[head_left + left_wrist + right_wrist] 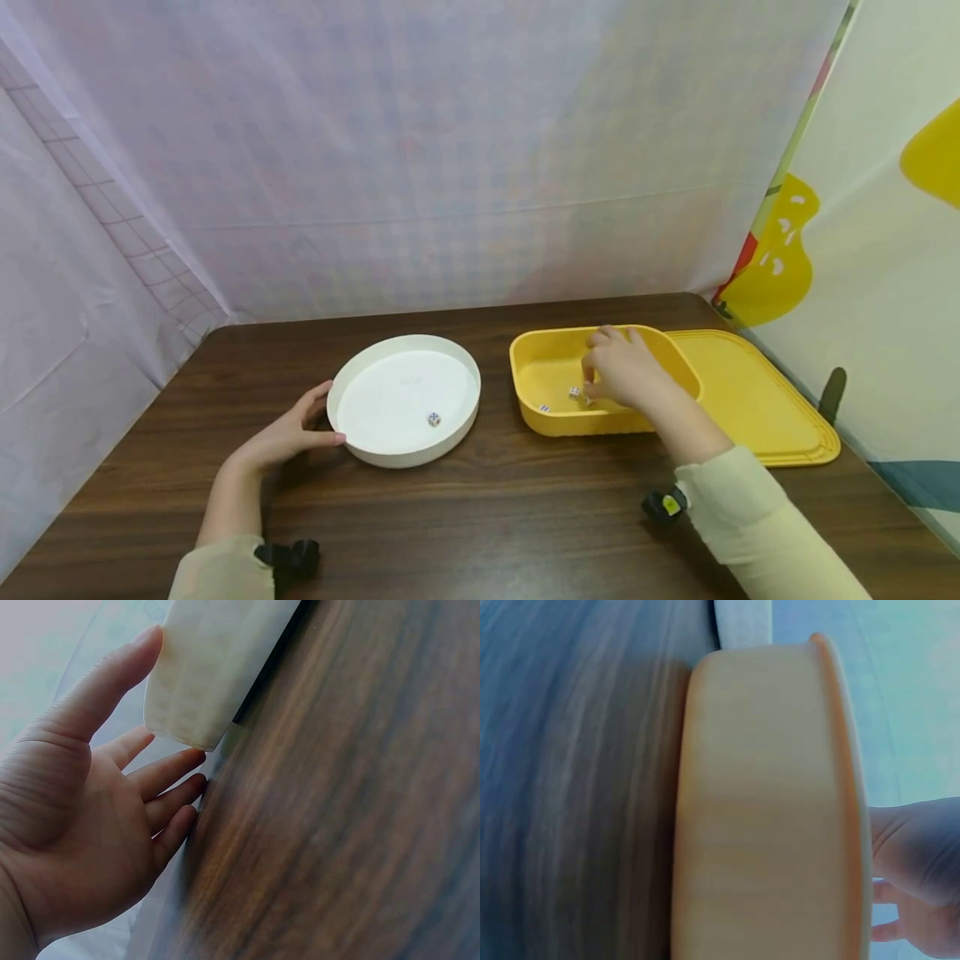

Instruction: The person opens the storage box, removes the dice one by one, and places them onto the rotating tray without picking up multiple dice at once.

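Observation:
A round white tray (pixel 408 379) stands left of centre on the table, with one die (pixel 434 419) inside. At its left side is my left hand (pixel 288 433), thumb and fingers spread and touching the wall; the left wrist view shows the palm (pixel 97 832) with nothing in it. My right hand (pixel 626 371) reaches down into a yellow rectangular box (pixel 540 375), fingers apart and loosely bent. Close by its thumb lie dice (pixel 574 392) on the box floor, one partly covered by the hand. The box wall (pixel 765 802) hides the fingertips in the right wrist view.
A flat yellow lid (pixel 750 400) lies right of the box, partly beneath or behind it. The dark wooden table (pixel 450 525) extends to a pale curtain (pixel 420 167) at the back. More printed cloth (pixel 885 333) hangs along the right side.

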Action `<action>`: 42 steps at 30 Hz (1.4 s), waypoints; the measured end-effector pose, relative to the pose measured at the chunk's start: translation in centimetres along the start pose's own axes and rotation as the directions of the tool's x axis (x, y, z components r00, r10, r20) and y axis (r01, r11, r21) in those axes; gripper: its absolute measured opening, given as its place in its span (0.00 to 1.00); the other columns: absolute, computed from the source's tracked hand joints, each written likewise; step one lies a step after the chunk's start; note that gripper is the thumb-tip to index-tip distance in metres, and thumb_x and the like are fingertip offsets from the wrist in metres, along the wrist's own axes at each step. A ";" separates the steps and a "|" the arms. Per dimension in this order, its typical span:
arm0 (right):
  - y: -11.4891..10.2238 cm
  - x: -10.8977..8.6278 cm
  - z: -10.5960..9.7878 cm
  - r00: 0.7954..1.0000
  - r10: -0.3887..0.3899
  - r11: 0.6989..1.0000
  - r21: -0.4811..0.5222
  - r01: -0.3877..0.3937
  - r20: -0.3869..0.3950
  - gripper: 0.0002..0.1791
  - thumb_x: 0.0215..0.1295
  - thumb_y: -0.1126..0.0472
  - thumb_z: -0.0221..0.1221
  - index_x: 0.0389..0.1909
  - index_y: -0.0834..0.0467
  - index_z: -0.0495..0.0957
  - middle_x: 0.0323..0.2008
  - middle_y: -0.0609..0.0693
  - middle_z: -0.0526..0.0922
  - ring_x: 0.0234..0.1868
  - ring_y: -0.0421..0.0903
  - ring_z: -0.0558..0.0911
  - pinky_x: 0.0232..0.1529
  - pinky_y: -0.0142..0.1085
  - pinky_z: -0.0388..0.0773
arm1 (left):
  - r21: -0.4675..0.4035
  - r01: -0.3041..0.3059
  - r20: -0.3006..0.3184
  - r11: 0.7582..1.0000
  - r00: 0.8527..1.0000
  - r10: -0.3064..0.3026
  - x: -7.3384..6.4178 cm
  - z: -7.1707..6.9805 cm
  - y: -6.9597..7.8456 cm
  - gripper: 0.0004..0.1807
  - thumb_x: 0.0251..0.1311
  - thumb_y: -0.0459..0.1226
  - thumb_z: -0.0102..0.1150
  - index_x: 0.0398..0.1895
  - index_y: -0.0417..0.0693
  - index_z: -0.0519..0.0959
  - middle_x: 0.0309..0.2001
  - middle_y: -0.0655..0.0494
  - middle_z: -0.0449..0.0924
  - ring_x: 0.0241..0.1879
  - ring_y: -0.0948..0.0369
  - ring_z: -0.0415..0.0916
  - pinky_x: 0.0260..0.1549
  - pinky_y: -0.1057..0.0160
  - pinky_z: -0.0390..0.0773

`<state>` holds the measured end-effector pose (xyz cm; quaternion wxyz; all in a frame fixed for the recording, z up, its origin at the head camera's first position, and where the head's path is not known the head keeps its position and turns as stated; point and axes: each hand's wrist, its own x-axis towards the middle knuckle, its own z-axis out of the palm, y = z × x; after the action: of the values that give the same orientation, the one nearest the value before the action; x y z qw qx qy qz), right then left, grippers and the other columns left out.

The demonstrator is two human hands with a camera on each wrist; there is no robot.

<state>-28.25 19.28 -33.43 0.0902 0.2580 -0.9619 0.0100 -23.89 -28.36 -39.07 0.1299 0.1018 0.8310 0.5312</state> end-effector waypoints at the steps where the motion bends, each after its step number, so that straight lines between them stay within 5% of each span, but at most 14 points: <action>1: -0.1 0.0 -0.1 1.000 0.002 1.000 0.000 -0.002 -0.012 0.10 0.51 0.55 0.71 0.18 0.47 0.79 0.49 0.59 0.77 0.60 0.63 0.65 0.59 0.67 0.50 | -0.001 0.000 0.000 1.000 1.000 0.000 0.0 0.0 0.0 0.57 0.54 0.38 0.69 0.76 0.44 0.38 0.72 0.29 0.41 0.71 0.39 0.38 0.62 0.34 0.43; 30: -5.5 1.3 -1.5 0.980 -0.067 0.997 0.028 0.073 -0.190 0.06 0.54 0.52 0.70 0.27 0.48 0.83 0.57 0.57 0.75 0.66 0.60 0.61 0.62 0.62 0.51 | 0.004 -0.001 0.005 1.000 1.000 0.001 0.0 0.0 0.2 0.57 0.54 0.39 0.69 0.76 0.43 0.37 0.71 0.28 0.40 0.71 0.38 0.37 0.62 0.34 0.43; 42: -8.1 2.5 -1.4 0.983 -0.086 0.995 0.037 0.093 -0.165 0.04 0.56 0.51 0.69 0.30 0.46 0.85 0.59 0.54 0.74 0.67 0.58 0.60 0.63 0.60 0.50 | 0.012 0.000 0.007 1.000 1.000 0.000 -0.1 0.0 0.3 0.57 0.54 0.39 0.69 0.76 0.43 0.37 0.71 0.28 0.40 0.71 0.38 0.37 0.61 0.34 0.43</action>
<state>-26.08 11.14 -31.84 0.1634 0.3011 -0.9382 0.0485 -23.82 -28.27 -38.79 0.1322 0.1043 0.8338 0.5258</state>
